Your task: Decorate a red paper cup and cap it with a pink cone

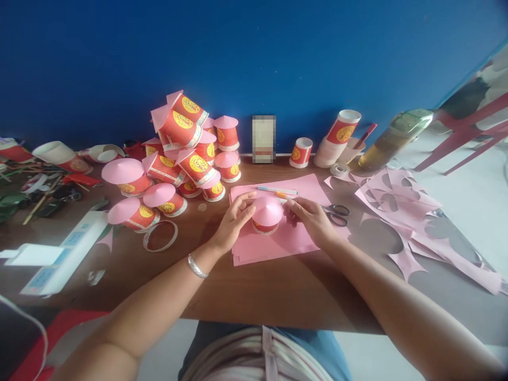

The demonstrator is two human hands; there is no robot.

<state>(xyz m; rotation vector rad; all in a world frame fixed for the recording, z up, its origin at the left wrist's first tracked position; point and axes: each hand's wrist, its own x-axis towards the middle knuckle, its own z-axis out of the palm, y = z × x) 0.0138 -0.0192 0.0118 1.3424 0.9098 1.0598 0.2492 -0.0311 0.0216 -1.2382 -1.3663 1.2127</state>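
Note:
A pink paper cone sits like a roof on an upturned red paper cup. My left hand curls at the cone's left edge, thumb and fingertips gripping it. On the other side, my right hand is closed in a pinch close to the cone's right edge. Whatever lies between its fingertips is too small to make out. Beneath the cup are stacked pink paper sheets. Black-handled scissors lie just beyond my right hand, partly hidden. A capped pen and an orange marker lie behind the cone.
Several cone-topped cups are piled at left, near a loose cup ring and a power strip. A lone cup, stacked cups, a tape roll, a bottle and pink paper scraps occupy the right.

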